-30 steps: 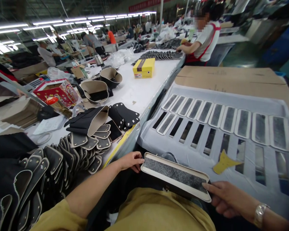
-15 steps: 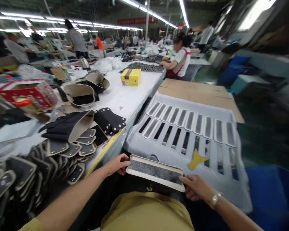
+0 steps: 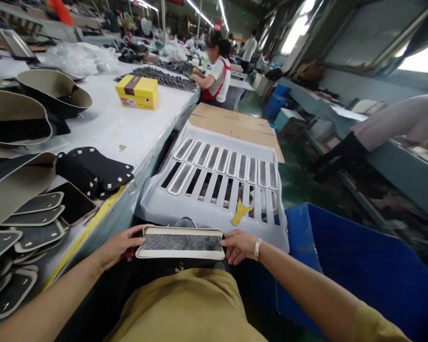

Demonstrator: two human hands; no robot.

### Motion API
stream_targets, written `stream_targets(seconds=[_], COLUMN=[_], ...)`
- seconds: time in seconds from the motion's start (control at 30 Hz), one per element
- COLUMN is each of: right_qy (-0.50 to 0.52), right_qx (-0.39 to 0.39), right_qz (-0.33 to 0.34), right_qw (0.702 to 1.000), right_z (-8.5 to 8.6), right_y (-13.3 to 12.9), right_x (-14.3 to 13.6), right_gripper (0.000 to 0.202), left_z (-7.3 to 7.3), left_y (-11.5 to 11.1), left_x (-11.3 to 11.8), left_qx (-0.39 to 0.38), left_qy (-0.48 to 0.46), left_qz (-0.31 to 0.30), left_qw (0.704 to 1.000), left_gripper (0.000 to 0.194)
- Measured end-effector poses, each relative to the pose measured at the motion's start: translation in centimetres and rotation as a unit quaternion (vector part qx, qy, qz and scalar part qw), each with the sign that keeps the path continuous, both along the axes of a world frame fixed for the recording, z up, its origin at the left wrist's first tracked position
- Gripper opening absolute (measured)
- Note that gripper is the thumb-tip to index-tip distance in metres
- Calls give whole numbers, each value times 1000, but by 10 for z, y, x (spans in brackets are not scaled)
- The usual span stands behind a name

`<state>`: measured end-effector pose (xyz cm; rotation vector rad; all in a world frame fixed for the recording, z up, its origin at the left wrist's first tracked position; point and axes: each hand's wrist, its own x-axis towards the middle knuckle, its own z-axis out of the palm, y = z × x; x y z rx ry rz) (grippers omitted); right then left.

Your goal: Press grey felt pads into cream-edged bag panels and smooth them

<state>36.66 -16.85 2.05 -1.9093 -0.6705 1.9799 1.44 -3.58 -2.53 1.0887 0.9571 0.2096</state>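
Between my hands, just above my lap, is a long rectangular panel (image 3: 182,242) with a dark grey middle and a raised cream rim. My left hand (image 3: 123,246) pinches its left end, thumb on the face. The right end is gripped by my right hand (image 3: 239,245), thumb on top and fingers curled below; a bracelet circles that wrist. Beyond the panel stands a slotted rack covered in pale cloth (image 3: 153,202). A row of similar narrow panels (image 3: 221,161) lies across its far side, and one more panel (image 3: 180,179) lies nearer at the left.
A yellow scrap (image 3: 240,212) lies on the rack, with cardboard (image 3: 231,121) behind. To the left, the white table (image 3: 103,126) bears a yellow box (image 3: 138,91), black curved pieces (image 3: 96,166) and stacked panels (image 3: 39,235). A blue bin (image 3: 360,266) stands at right. A co-worker (image 3: 217,78) sits farther back.
My view has turned right, bringing in the blue bin and a bending person. The panel has levelled from a slant; both hands keep their hold on its ends.
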Motion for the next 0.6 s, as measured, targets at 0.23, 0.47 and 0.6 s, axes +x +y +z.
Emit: stream_targets(seconds=[0.23, 0.47, 0.6], right_qy=[2, -165, -290], right_qx=[-9, 164, 368], right_qz=[29, 132, 163], right_qw=[1000, 964, 868], right_z=[-2, -6, 6], right_y=[3, 6, 21], right_x=[1, 21, 16], right_gripper=[15, 41, 35], left_z=[-4, 8, 28], left_y=[1, 24, 39], left_x=[-1, -8, 22], left_qx=[-18, 177, 332], left_qy=[-18, -9, 36], left_qz=[-3, -15, -103], left_qw=[1000, 984, 937], left_gripper=[69, 57, 47])
